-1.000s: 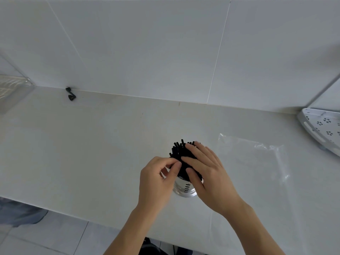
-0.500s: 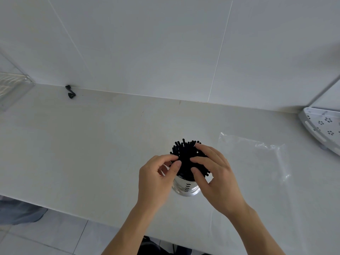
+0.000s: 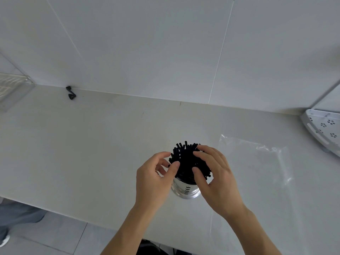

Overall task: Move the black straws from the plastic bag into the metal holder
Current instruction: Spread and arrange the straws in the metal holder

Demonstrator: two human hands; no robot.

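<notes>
My hands flank the straws [image 3: 185, 159] in the holder [image 3: 185, 190]. Left of them the table [image 3: 82, 153] lies open to a small black clip [image 3: 70, 92] by the wall; right lies the flat bag [image 3: 257, 172], then a white shelf [image 3: 323, 129].

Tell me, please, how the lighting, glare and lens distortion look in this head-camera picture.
Head view: soft, even light with faint shadows; glare streaks on the clear plastic bag and a bright sheen on the metal holder; the black straws read as a dark mass with little detail; wide-angle bending shows in the wall tile lines; both hands look sharp.
</notes>
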